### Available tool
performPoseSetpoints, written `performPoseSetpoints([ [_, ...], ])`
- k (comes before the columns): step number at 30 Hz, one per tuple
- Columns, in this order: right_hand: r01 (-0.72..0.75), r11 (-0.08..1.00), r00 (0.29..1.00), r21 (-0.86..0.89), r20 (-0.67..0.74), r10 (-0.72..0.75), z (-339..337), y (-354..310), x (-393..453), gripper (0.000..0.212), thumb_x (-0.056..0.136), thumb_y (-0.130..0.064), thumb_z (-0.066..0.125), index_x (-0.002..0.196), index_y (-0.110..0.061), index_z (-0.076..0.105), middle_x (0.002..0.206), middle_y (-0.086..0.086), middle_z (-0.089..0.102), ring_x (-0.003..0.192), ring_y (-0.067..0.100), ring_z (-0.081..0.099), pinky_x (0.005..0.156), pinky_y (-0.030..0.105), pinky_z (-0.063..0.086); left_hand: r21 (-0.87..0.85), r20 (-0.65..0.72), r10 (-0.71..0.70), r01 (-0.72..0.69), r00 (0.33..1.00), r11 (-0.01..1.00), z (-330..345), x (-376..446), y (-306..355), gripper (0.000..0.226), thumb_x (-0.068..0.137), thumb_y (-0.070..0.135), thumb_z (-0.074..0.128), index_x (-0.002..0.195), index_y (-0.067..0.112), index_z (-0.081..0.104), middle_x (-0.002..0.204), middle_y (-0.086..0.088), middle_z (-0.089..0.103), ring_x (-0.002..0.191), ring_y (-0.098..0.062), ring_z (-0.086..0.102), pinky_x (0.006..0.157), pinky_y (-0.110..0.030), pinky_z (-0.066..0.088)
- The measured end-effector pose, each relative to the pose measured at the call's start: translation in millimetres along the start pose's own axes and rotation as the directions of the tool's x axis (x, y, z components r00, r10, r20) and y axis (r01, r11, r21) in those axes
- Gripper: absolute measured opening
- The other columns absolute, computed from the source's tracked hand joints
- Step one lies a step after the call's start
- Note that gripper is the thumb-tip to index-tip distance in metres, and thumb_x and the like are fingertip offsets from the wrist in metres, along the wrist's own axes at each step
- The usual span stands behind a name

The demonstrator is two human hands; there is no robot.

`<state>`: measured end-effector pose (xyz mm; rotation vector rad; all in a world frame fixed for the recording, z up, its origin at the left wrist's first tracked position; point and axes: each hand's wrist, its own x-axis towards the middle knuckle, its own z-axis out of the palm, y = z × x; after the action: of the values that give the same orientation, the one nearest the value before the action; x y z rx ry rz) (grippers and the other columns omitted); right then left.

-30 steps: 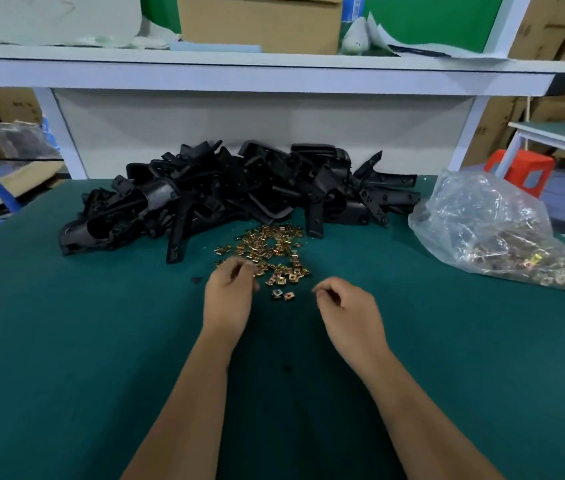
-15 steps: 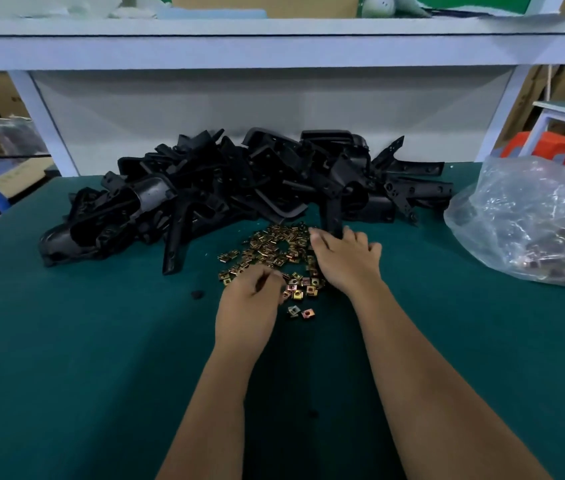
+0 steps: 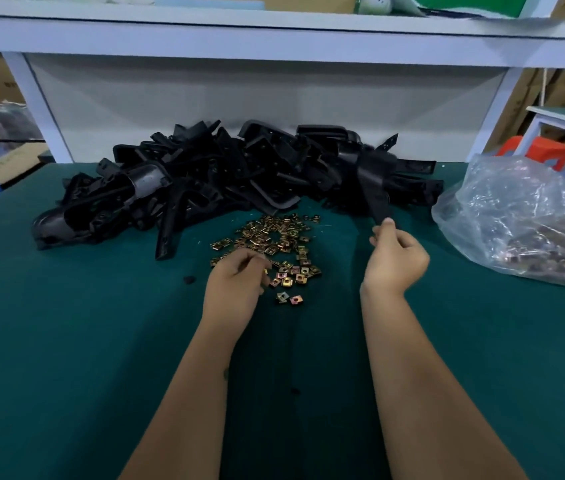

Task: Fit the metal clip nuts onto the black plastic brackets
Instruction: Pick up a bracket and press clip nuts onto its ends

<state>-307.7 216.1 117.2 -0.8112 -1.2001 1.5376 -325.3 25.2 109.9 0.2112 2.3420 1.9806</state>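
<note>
A long heap of black plastic brackets (image 3: 205,174) lies across the back of the green table. In front of it is a loose scatter of brass-coloured clip nuts (image 3: 274,233). My right hand (image 3: 395,258) pinches the near end of one black bracket (image 3: 374,181), lifted out of the right side of the heap and blurred. My left hand (image 3: 236,282) rests curled at the near-left edge of the nut scatter, a small nut between its fingertips.
A clear plastic bag (image 3: 530,223) with more clip nuts lies at the right. A white shelf frame (image 3: 274,39) stands over the back of the green table (image 3: 66,341). An orange stool (image 3: 534,154) and cardboard boxes are beyond the right edge.
My right hand left the nut pile, moved right and took hold of a bracket from the heap. My left hand stayed curled at the nuts.
</note>
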Motion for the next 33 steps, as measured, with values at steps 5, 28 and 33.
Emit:
performPoseSetpoints([
  [5, -0.181, 0.971, 0.963, 0.153, 0.228, 0.144, -15.5, -6.0, -44.4, 0.032, 0.091, -0.013, 0.067, 0.059, -0.012, 0.068, 0.067, -0.001, 0.071, 0.065, 0.008, 0.07, 0.077, 0.027, 0.056, -0.143, 0.013, 0.04, -0.038, 0.999, 0.989, 1.2, -8.2, 7.3, 0.026, 0.101, 0.025, 0.045, 0.089, 0.026, 0.069, 0.079, 0.01, 0.07, 0.074, -0.006, 0.065, 0.065, -0.023, 0.051],
  [28, -0.199, 0.979, 0.668, -0.032, 0.727, 0.16, -17.3, -17.5, -74.5, 0.012, 0.092, -0.014, 0.063, 0.09, -0.02, 0.072, 0.077, 0.0, 0.069, 0.065, 0.012, 0.059, 0.06, 0.025, 0.045, -0.358, 0.218, -0.108, 0.183, 0.97, 0.915, -51.4, -14.6, 18.0, 0.027, 0.094, 0.02, 0.059, 0.078, 0.022, 0.081, 0.075, 0.0, 0.072, 0.058, -0.013, 0.065, 0.05, -0.017, 0.049],
  [33, -0.639, 0.734, 0.595, 0.232, 0.754, 0.28, -15.9, -20.4, -85.3, 0.017, 0.097, -0.003, 0.051, 0.084, -0.01, 0.059, 0.071, 0.006, 0.069, 0.059, 0.013, 0.063, 0.057, 0.021, 0.052, -0.81, 0.066, -0.102, 0.113, 0.993, 0.575, -30.3, -15.9, 22.5, 0.029, 0.097, 0.002, 0.041, 0.095, 0.008, 0.069, 0.091, -0.007, 0.071, 0.073, -0.014, 0.067, 0.065, -0.023, 0.055],
])
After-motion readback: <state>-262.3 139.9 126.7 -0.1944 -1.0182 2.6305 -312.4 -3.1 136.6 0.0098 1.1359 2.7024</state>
